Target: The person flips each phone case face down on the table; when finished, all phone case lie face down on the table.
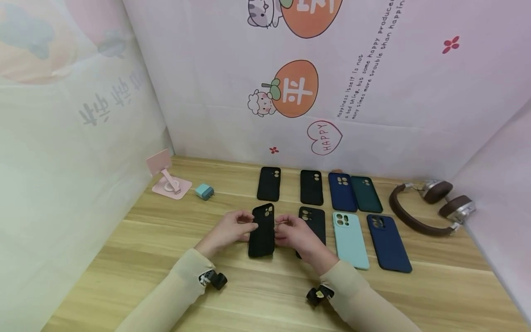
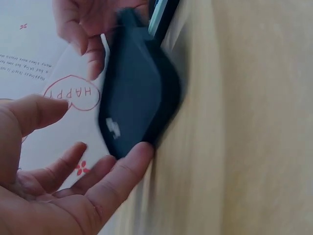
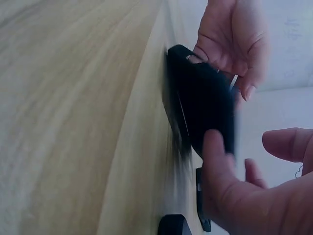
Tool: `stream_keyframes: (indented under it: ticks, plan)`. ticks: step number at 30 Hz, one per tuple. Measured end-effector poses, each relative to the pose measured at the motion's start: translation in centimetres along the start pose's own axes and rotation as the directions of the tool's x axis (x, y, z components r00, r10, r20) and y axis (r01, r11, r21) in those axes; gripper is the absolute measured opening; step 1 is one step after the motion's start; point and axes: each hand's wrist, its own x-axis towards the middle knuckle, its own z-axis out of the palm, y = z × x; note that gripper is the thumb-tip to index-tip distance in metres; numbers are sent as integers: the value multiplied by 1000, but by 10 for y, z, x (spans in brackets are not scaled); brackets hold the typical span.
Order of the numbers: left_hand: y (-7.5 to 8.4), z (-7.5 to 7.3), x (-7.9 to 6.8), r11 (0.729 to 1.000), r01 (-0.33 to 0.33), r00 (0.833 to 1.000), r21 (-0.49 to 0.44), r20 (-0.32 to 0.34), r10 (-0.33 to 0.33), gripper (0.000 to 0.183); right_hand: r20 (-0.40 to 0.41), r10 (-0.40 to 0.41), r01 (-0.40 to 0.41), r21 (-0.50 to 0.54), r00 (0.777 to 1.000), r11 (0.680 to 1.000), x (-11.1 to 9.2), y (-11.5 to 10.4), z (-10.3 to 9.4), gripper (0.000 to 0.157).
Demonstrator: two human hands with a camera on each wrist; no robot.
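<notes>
A black phone case [image 1: 261, 237] with camera cutouts at its upper corner is tilted between my two hands over the wooden table. My left hand [image 1: 226, 230] is at its left side; in the left wrist view, fingertips touch the case [image 2: 132, 83] along an edge while the thumb stands apart. On the other side is my right hand [image 1: 300, 237]. In the right wrist view its fingers [image 3: 215, 152] lie against the dark case [image 3: 205, 98], with the thumb away from it. Partly behind my right hand lies another black case [image 1: 317, 226].
Two black cases [image 1: 269, 183] [image 1: 311, 186], a blue one [image 1: 343, 193] and a green one [image 1: 367, 193] lie in the back row. Nearer are a mint case [image 1: 351, 244] and a navy case [image 1: 392, 249]. Headphones [image 1: 398, 212] lie right; a charger [image 1: 204, 191] and pink stand [image 1: 174, 189] left.
</notes>
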Motion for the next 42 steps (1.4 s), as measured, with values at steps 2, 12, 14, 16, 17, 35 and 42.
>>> stream_keyframes:
  ticks: [2, 12, 14, 16, 17, 35, 42]
  plan:
    - [0, 2, 1, 1000, -13, 1000, -21, -4, 13, 38, 6, -20, 20, 18, 1000, 1000, 0, 0, 1, 33]
    - [10, 11, -7, 997, -52, 999, -57, -17, 51, 35, 30, -87, 85, 52, 996, 995, 2, 3, 10, 38]
    - [11, 13, -7, 997, -48, 999, -59, -19, 47, 38, 59, -97, 96, 21, 994, 995, 1, 3, 12, 36]
    - [9, 14, -6, 998, -45, 999, -54, -26, 44, 42, 98, -100, 101, -2, 990, 995, 1, 3, 13, 35]
    - [10, 14, -6, 997, -48, 999, -53, -29, 46, 44, 116, -99, 101, -12, 988, 995, 1, 4, 13, 35]
    - [23, 19, -10, 965, -154, 964, -213, -246, 99, 33, 66, -24, 20, 60, 998, 998, 4, 8, 15, 29]
    - [22, 17, -9, 961, -159, 967, -226, -231, 105, 32, 13, -28, 27, 120, 1000, 992, 7, 8, 12, 27]
